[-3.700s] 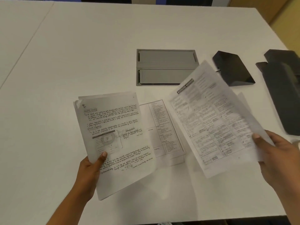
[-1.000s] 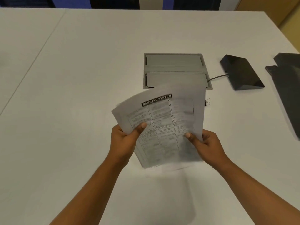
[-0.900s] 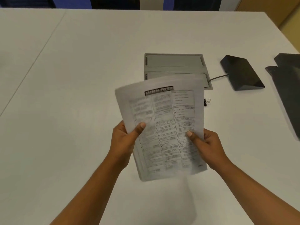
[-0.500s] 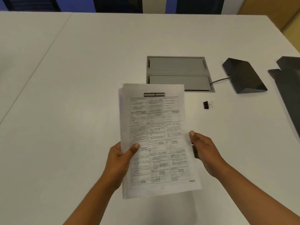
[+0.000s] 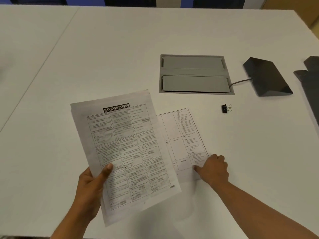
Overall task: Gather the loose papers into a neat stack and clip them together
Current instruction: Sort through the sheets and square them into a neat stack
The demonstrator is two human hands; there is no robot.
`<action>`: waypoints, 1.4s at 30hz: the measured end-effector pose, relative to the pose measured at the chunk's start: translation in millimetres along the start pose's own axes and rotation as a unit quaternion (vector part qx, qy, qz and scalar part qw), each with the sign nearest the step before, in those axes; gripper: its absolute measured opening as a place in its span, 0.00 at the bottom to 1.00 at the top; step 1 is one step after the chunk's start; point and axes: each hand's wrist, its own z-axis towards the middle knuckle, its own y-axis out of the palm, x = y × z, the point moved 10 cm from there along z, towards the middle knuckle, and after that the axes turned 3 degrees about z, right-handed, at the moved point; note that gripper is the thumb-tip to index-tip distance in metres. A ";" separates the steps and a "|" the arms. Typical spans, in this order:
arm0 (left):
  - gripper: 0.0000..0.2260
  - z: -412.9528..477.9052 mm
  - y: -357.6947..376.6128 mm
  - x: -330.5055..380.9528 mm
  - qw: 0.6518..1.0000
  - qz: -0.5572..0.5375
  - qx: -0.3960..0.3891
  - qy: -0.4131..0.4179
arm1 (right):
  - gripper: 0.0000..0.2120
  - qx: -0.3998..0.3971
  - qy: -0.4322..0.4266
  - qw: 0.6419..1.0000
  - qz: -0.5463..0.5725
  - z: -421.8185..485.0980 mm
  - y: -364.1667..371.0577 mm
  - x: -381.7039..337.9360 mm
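Gathering step, unfinished; left hand pinches printed stack, thumb on top, above table near edge; right hand curls on near-right corner of loose sheet lying flat mid-table; binder clip untouched toward right edge. Next, likely: lift sheet, join stack, square edges, clip.

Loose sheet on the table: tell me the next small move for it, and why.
Probably lift the loose sheet and slide it under the held stack. The right hand pinches its corner, the left hand holds the rest, and the binder clip lies unused beyond.
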 end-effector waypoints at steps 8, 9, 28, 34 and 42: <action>0.39 -0.6 -8.0 -8.4 1.000 0.006 0.021 -0.007 | 0.37 -0.062 0.086 0.979 0.175 4.1 25.5 2.6; 0.39 -0.7 -8.1 -7.9 1.000 0.005 0.022 -0.008 | 0.39 -0.061 0.099 0.974 0.194 4.5 24.7 4.5; 0.10 -2.2 -10.8 -15.4 0.998 0.012 0.061 -0.009 | 0.39 -0.009 0.150 0.970 0.191 -9.1 12.9 14.4; 0.10 -6.0 -6.9 -22.4 0.997 0.024 0.064 -0.021 | 0.28 -0.033 0.126 0.967 0.220 -10.1 14.2 10.8; 0.09 -6.6 -8.9 -25.7 0.997 0.030 0.069 -0.026 | 0.20 -0.068 0.167 0.939 0.294 -8.2 23.1 21.0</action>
